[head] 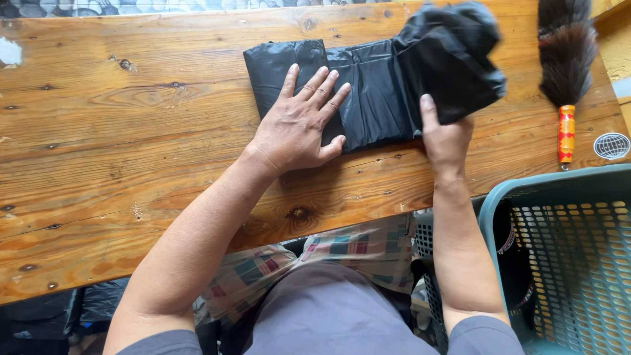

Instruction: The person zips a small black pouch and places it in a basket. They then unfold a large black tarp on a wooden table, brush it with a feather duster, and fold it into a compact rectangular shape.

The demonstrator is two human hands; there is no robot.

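Both hands work: left hand [299,125] flat (fingers spread), right hand's [444,135] grip pinches black bag [388,85].

The bag [374,85] lies on the table [131,164]. Right of the bag lies a duster [566,72]. A basket [565,256] stands nearer than the bag, to its right, below the table's edge.

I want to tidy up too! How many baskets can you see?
2. A teal plastic basket sits at the lower right beside the wooden table; a grey plastic basket peeks out left of it, mostly hidden.
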